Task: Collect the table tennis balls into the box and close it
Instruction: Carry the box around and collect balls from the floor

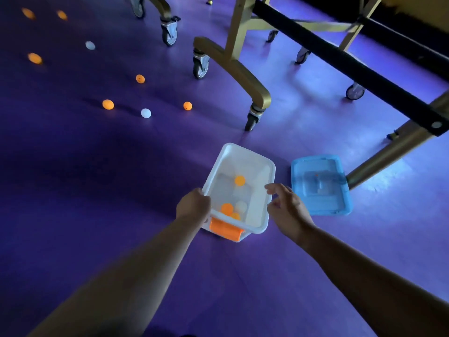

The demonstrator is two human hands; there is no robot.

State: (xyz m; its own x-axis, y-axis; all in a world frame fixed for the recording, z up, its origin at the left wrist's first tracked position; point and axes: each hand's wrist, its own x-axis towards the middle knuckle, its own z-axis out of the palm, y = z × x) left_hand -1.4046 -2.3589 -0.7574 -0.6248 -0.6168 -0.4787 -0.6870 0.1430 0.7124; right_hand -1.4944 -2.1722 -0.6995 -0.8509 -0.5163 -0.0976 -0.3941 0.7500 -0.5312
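A white plastic box (243, 156) with an orange latch (224, 228) stands open on the purple floor. Several balls lie inside it, among them an orange ball (239, 180) and a white ball (241, 207). My left hand (193, 207) grips the box's left rim. My right hand (286, 210) hovers at the right rim with loosely spread fingers and holds nothing. The blue lid (320, 186) lies flat on the floor just right of the box. Several loose balls are scattered to the upper left, such as an orange ball (187, 106) and a white ball (145, 113).
Gold table legs on castors (252, 117) stand just beyond the box. A black bar (352, 66) and a slanted gold leg (393, 152) run along the right, the leg ending beside the lid. Open purple floor stretches left and toward me.
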